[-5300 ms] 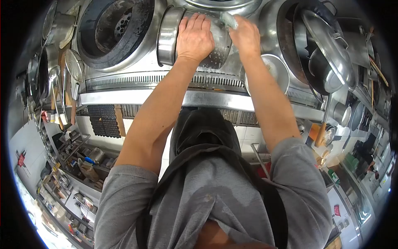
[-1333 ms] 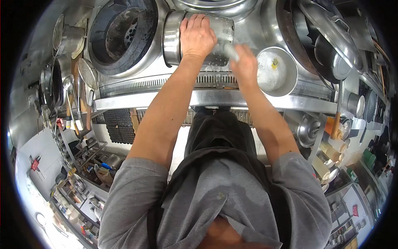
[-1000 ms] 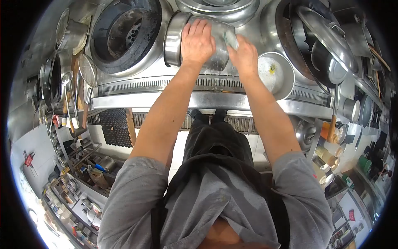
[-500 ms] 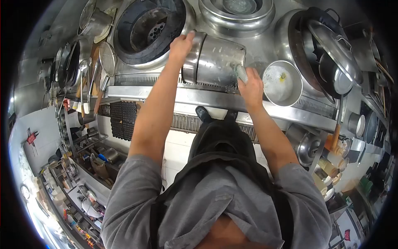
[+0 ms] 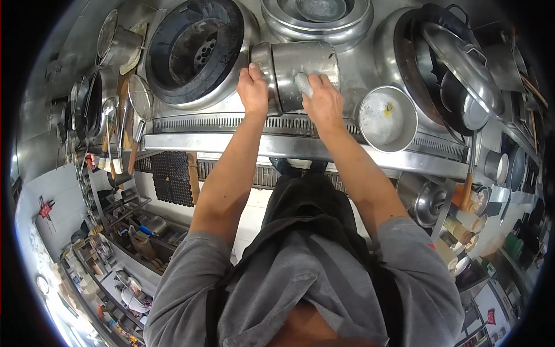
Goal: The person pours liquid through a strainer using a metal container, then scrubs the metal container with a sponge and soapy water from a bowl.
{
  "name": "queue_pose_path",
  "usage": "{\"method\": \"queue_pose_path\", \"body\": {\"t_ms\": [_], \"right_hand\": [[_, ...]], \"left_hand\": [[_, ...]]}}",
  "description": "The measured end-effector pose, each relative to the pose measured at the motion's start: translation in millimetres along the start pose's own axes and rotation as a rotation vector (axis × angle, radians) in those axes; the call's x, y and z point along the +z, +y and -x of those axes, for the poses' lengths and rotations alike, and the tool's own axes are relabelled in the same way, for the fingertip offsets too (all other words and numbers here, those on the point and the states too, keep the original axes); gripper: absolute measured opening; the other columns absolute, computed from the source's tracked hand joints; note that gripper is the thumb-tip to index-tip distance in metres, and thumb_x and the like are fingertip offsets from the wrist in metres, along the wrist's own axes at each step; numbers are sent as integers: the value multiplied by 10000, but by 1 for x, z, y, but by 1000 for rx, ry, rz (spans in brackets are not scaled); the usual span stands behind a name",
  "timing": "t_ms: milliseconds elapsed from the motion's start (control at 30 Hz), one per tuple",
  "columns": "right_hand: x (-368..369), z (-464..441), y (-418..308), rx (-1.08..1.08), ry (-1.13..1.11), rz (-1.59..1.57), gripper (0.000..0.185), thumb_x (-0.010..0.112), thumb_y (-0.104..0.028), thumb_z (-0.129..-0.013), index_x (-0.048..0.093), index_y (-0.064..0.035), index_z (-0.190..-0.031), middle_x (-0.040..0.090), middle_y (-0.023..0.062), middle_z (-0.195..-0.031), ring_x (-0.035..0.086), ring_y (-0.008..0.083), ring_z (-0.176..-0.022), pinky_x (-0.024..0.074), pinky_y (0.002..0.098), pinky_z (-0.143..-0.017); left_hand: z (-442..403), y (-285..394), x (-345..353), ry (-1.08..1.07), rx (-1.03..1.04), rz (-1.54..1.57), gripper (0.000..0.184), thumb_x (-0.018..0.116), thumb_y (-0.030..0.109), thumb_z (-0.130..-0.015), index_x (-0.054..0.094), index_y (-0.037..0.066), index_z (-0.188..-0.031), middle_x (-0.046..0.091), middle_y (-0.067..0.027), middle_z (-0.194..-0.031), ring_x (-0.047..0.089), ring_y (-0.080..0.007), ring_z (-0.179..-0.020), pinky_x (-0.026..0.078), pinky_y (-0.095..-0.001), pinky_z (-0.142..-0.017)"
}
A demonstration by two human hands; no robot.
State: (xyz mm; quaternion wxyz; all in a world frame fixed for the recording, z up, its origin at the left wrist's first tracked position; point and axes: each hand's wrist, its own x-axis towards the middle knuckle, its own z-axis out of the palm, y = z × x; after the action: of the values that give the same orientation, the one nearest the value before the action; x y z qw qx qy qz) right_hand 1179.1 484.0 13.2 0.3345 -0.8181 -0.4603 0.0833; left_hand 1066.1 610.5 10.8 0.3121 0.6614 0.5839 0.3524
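Note:
A stainless steel pot (image 5: 289, 55) lies on its side across the steel stove top. My left hand (image 5: 253, 89) is closed around its left end, fingers over the rim. My right hand (image 5: 325, 104) grips a pale grey-green scrubbing pad (image 5: 302, 85) and presses it against the pot's side. Right of that hand stands a round metal pan (image 5: 411, 136) containing whitish, foamy liquid and a small yellow bit.
A black wok burner ring (image 5: 167, 75) is at the left, and a steel burner (image 5: 347, 26) lies behind. Woks and a lid (image 5: 457, 66) rest at the right. Strainers (image 5: 140, 98) and ladles hang left. The slotted counter edge (image 5: 289, 144) runs before me.
My right hand and the pad have moved left along the pot, from its right end to the middle. My left hand sits lower on the rim, and the pot has turned somewhat.

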Motion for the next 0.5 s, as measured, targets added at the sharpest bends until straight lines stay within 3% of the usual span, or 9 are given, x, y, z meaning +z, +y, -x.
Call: {"method": "queue_pose_path", "body": {"t_ms": [67,100,233,267,333,433,500], "right_hand": [[-4,-10,16,-15,150,61,327,719,-128,-708,591,-108,-1008,598,132,-947,636,368,-843,528,478,-716],[-15,-21,26,103,162,46,254,709,-121,-722,603,-69,-947,605,149,-947,623,382,-853,504,479,-720],[-27,-44,29,113,242,129,311,733,-118,-691,604,-91,-973,593,143,-934,635,364,-824,528,464,-712],[-21,-36,17,112,239,132,311,733,-118,-691,604,-91,-973,593,143,-934,635,364,-824,528,464,-712],[-8,-19,-3,16,29,37,314,737,-123,-696,599,-71,-973,597,141,-946,635,375,-834,529,461,-741],[-17,-17,2,-51,-45,-24,318,732,-130,-697,603,-74,-983,618,139,-966,638,374,-847,525,468,-769],[-22,-36,35,8,51,37,319,726,-131,-701,604,-81,-992,627,140,-974,641,372,-849,527,473,-761]], "left_hand": [[-1,-6,2,-18,6,41,378,477,277,-983,545,-49,-804,597,-266,-743,551,-434,-702,431,-469,-688],[-1,-10,3,-25,17,84,375,470,274,-989,541,-47,-807,592,-257,-735,539,-426,-685,430,-463,-681],[2,-16,8,-18,21,94,370,462,268,-994,538,-43,-809,586,-243,-728,522,-407,-660,429,-449,-665],[5,-14,7,-16,18,80,366,459,269,-996,536,-40,-816,586,-244,-728,527,-400,-658,429,-447,-657],[10,-13,7,-14,14,68,363,456,271,-998,534,-37,-823,587,-245,-728,533,-394,-657,429,-446,-649],[17,-19,8,6,57,79,359,443,277,-1006,523,-24,-825,583,-242,-692,539,-385,-616,427,-453,-611],[19,-14,6,0,55,87,360,442,277,-1006,519,-22,-821,581,-243,-682,542,-398,-612,426,-457,-605]]}}
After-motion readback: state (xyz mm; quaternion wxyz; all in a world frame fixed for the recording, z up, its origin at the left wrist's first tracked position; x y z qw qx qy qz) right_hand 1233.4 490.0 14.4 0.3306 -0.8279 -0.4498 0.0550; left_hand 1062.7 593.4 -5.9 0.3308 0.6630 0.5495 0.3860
